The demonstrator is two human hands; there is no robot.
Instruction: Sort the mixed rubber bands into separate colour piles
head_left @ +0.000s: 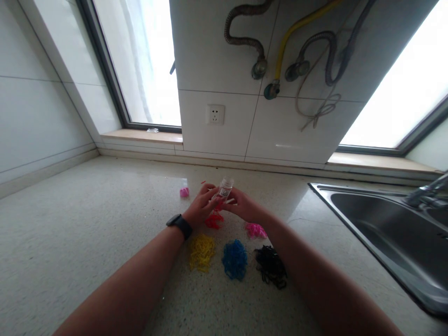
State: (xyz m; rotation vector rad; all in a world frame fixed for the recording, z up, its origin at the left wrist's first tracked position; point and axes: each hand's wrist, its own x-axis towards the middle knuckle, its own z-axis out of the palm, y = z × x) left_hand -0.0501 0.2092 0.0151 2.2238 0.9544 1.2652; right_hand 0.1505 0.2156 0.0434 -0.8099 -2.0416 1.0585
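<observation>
A small clear jar (226, 185) leans between my two hands above the counter, its neck pointing away from me. My left hand (205, 203) is closed around its left side, a black watch on that wrist. From the right, my right hand (242, 204) has its fingers closed against the jar; some fingertips are hidden. Red colour shows at the jar's near end, and right below lies a pile of red rubber bands (214, 220). Closer to me are piles of yellow bands (202, 252), blue bands (234, 260) and black bands (270, 267). Pink bands (256, 230) lie beside my right forearm.
A pink cap-like piece (184, 192) rests left of my hands on the speckled counter (105, 233). A steel sink (378, 233) with a faucet (427, 191) is at the right. Behind stands a tiled wall with a socket (215, 115), hoses and two windows.
</observation>
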